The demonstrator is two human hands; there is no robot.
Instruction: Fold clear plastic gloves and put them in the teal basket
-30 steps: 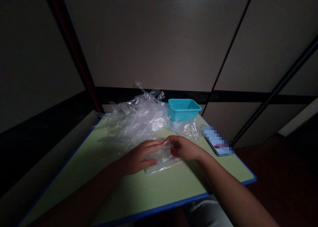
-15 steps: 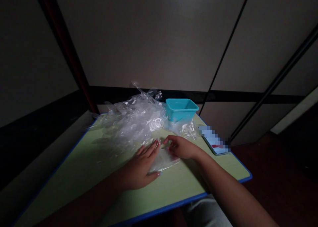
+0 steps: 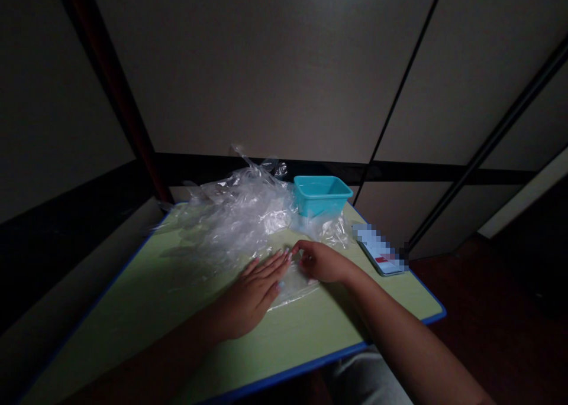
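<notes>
Now the flat left hand (image 3: pixel 252 298), thumb closer in, touches one film (image 3: pixel 294 289) behind the table (image 3: pixel 319 328)'s front edge; right hand (image 3: pixel 322 262)'s grip unclear.

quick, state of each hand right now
Left hand: open, laid on clear plastic.
Right hand: curled over the clear plastic; whether gripping cannot be told.

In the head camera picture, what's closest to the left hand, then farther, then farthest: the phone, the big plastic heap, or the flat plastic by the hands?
1. flat plastic: at the left hand, on its right side
2. big plastic heap: ahead, toward the back
3. phone: farther off, to the right
</notes>
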